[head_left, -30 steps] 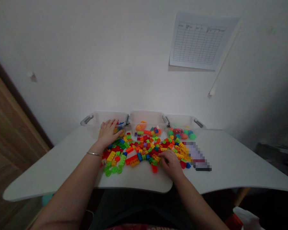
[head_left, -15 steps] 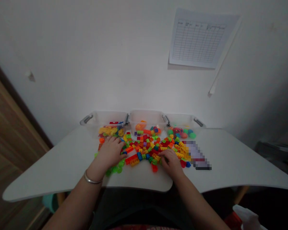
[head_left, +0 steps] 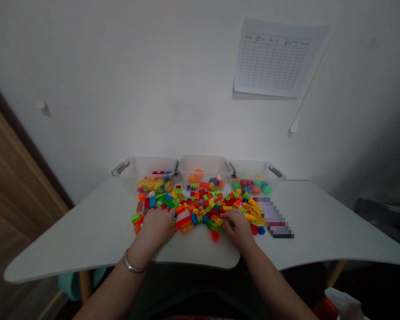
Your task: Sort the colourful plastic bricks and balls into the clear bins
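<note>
the left hand (head_left: 156, 229) lies palm down at the near left side of a spread of plastic bricks (head_left: 200, 205), its fingers (head_left: 163, 214) curved over the pieces. the hand hides whether they grip anything. a metal bangle (head_left: 131, 266) circles the left wrist. the right hand (head_left: 238, 230) rests at the near right side of the spread, its fingers (head_left: 227, 216) bent down and drawn together among green, red and yellow bricks; it cannot be told whether they hold one.

the bricks lie in a loose, single heap on the white desk (head_left: 70, 235), between and just ahead of the hands, reaching the fronts of three clear bins. these stand side by side along the far edge. the left bin (head_left: 146, 168) holds mostly yellow pieces with some red and blue. the middle bin (head_left: 203, 163) holds orange, red and green pieces. the right bin (head_left: 253, 168) holds rounded green and red pieces. a pixelated patch (head_left: 273, 218) covers something on the desk, right of the heap. a ruled sheet (head_left: 273, 58) hangs on the wall (head_left: 120, 89).
</note>
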The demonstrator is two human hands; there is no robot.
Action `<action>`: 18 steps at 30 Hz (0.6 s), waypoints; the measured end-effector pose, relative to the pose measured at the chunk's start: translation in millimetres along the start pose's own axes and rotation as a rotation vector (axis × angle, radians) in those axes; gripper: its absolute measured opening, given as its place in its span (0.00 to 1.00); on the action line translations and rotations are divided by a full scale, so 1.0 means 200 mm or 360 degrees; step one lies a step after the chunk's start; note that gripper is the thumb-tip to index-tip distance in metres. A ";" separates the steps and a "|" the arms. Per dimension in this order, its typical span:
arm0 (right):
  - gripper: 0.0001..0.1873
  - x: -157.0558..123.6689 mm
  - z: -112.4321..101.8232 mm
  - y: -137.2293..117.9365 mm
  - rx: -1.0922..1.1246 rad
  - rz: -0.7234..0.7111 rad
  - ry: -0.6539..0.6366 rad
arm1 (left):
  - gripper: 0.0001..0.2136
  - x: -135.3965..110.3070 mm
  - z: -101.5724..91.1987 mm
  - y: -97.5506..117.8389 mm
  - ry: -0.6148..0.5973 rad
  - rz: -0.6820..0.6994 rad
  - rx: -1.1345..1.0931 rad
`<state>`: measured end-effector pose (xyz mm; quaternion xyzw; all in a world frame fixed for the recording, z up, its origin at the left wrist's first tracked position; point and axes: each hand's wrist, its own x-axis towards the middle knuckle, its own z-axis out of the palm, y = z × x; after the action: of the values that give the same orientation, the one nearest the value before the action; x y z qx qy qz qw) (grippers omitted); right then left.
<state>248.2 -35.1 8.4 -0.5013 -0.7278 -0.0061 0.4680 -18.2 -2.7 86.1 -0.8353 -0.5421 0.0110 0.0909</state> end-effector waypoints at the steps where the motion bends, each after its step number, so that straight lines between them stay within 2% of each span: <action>1: 0.11 0.00 0.00 0.00 -0.0002 -0.0002 0.0002 | 0.14 0.00 -0.01 0.00 -0.0012 0.0006 0.0009; 6: 0.11 0.00 0.00 0.00 -0.0001 0.0001 -0.0007 | 0.13 0.02 -0.04 0.00 -0.0054 0.0002 0.0046; 12: 0.11 0.00 0.00 0.00 0.0000 -0.0006 -0.0010 | 0.14 0.06 -0.04 -0.02 0.0062 -0.0005 -0.0019; 15: 0.11 0.00 0.00 0.00 0.0001 0.0000 -0.0006 | 0.19 0.08 -0.02 -0.03 0.0120 0.0037 -0.0252; 18: 0.11 0.00 0.00 0.01 0.0006 -0.0001 -0.0021 | 0.16 0.12 0.02 -0.05 0.0141 0.0183 -0.0731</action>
<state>249.2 -34.8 7.3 -0.5002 -0.7311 -0.0017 0.4640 -17.0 23.8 86.7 -0.8632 -0.4774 -0.1440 -0.0785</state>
